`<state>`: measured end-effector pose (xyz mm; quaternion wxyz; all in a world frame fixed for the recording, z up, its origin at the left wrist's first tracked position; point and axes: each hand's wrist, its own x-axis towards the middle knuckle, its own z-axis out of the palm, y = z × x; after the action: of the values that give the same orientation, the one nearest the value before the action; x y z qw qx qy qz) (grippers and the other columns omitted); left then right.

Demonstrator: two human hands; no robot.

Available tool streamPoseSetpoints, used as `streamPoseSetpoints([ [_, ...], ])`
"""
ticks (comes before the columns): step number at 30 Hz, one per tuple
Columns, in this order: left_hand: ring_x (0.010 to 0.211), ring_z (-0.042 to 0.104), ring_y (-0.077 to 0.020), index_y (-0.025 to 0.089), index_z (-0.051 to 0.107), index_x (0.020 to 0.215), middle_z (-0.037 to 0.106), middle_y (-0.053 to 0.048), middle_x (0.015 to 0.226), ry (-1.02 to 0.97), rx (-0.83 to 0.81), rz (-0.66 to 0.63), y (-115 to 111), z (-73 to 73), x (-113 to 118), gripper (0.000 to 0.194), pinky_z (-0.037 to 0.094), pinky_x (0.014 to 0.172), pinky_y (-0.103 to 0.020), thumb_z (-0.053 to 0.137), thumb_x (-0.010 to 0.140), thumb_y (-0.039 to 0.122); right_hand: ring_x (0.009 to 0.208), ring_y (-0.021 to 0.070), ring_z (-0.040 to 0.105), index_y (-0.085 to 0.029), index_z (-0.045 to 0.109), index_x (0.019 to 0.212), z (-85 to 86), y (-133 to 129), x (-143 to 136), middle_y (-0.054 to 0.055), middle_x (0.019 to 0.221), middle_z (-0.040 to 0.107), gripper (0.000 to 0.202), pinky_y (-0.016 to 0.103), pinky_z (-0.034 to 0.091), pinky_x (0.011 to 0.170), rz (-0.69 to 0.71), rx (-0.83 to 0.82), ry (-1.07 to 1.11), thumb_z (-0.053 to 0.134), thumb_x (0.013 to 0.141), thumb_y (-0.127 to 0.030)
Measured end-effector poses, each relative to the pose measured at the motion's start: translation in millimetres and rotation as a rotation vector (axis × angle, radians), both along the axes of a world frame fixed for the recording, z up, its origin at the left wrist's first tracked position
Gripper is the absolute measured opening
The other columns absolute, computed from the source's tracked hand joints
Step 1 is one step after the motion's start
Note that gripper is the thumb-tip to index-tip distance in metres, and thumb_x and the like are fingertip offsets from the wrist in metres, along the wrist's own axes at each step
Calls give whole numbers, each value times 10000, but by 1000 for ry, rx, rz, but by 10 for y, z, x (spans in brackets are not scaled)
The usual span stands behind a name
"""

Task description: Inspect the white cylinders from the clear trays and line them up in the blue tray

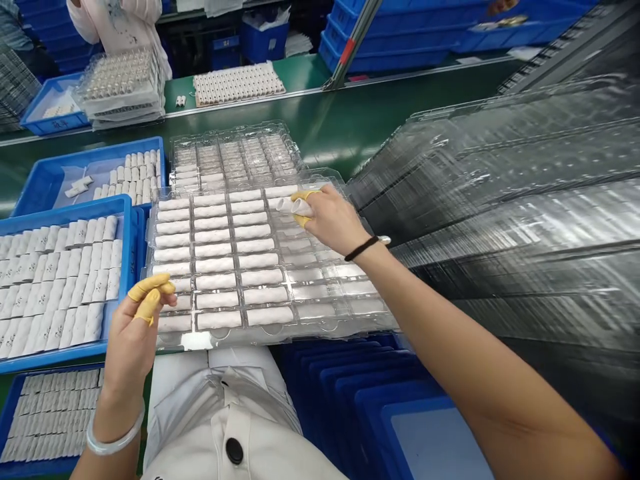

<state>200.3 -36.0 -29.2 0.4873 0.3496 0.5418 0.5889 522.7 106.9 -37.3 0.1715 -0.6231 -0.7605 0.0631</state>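
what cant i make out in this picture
All in the head view:
- White tubes in the right hand: exact count, partly hidden by its fingers.
- Left hand: anything small between its fingertips, hidden by the fingers.
- Blue bin: its far left side, cut off by the left edge.
- Transparent trays: contents, blurred.
- Co-worker: head, cut off by the top edge.

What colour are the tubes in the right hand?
The tubes are white, clearest in the head view.
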Motion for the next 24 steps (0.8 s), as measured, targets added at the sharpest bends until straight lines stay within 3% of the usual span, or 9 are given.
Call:
streamPoseSetpoints([
  [2,751,639,-122,221,790,954,723,-19,861,6,-16,13,5,3,-105,223,534,787,-250,788,758,329,1093,328,573,-91,661,1190,-46,130,50,163,1036,731,389,417,453,857,99,-14,-208,518,829,-109],
  [5,746,632,-119,220,788,953,715,-17,836,43,-41,36,6,-6,-288,212,531,778,-244,774,762,311,1095,320,579,-87,652,1206,-101,223,22,169,1058,733,411,422,430,885,195,-22,-349,470,838,-78],
  [12,738,623,-130,175,752,917,709,-28,819,219,-61,223,97,93,-848,210,515,767,-269,747,743,292,1120,351,613,-55,616,1257,-194,122,9,247,1178,687,393,470,438,926,249,-93,-331,460,918,-180],
  [16,786,616,-144,148,700,1036,708,-56,915,464,-177,197,332,136,-1189,311,506,791,-284,680,776,319,1148,367,608,-59,625,1255,-344,22,70,262,1270,645,403,493,466,933,276,-54,-265,474,915,-212],
  [20,847,622,-161,137,674,1045,704,-78,1004,681,-378,87,685,-13,-1438,292,492,772,-269,646,783,264,1187,335,617,-78,613,1280,-447,-12,51,245,1308,631,422,468,475,1023,274,-49,-113,435,918,-202],
  [24,727,614,-176,127,669,898,667,-39,755,738,-551,21,947,-284,-1523,185,479,691,-293,727,734,188,1351,321,502,-63,539,1357,-499,-35,24,268,1400,549,475,472,449,1102,252,38,-4,403,936,-236],
])
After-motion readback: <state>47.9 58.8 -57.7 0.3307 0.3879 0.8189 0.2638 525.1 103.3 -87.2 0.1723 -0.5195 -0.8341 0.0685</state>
